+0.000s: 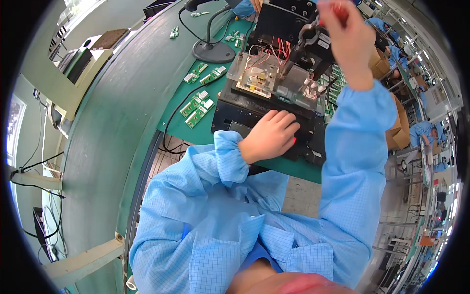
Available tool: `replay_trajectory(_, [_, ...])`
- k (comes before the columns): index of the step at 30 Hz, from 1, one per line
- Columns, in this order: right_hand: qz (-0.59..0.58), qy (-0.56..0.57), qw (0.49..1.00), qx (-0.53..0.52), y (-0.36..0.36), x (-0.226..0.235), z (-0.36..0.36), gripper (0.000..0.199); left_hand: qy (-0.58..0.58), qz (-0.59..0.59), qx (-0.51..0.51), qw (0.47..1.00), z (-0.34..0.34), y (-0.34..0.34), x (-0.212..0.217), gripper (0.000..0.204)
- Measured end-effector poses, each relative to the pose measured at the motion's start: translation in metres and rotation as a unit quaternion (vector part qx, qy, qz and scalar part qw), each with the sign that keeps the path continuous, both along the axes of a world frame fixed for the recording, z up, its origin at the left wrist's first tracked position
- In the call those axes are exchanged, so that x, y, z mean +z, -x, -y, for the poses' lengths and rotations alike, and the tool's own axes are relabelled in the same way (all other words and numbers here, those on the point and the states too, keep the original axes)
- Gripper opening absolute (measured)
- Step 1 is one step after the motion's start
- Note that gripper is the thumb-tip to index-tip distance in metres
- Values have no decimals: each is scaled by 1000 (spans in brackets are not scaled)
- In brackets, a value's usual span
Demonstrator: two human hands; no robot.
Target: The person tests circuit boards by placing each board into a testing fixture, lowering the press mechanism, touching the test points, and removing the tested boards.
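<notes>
My right hand (351,46) is raised at the upper right, its fingers closed around the red handle (337,14) of a clamp lever; motion blurs it a little. Below it stands a black test fixture (247,105). On its top, a circuit board (259,81) lies beneath clear plastic, with red and white wires running behind. My left hand (271,135) rests on the fixture's front edge, holding nothing, fingers lying loosely bent side by side. Close to its fingertips a red button (294,140) shows. The left thumb is hidden.
Small green circuit boards (197,109) lie left of the fixture, and several more (337,83) at its right. A round-based black stand (213,51) and a black cable (169,125) are on the green mat. Another person's hand (256,5) shows at the far edge. Cardboard boxes (399,125) stand at right.
</notes>
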State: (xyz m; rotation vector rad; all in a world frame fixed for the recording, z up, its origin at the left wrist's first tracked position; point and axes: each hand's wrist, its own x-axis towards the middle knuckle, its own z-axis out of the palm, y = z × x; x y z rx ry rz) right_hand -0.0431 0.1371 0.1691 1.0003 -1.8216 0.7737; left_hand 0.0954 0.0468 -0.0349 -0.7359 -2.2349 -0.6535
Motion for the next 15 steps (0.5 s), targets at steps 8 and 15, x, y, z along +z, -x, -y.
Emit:
replay_trajectory(8, [294, 27, 950, 100, 123, 54, 20, 42, -10, -35, 149, 988, 16, 56, 2, 28])
replay_trajectory(15, [230, 89, 969, 20, 64, 15, -19, 33, 50, -82, 183, 978, 17, 85, 1, 23])
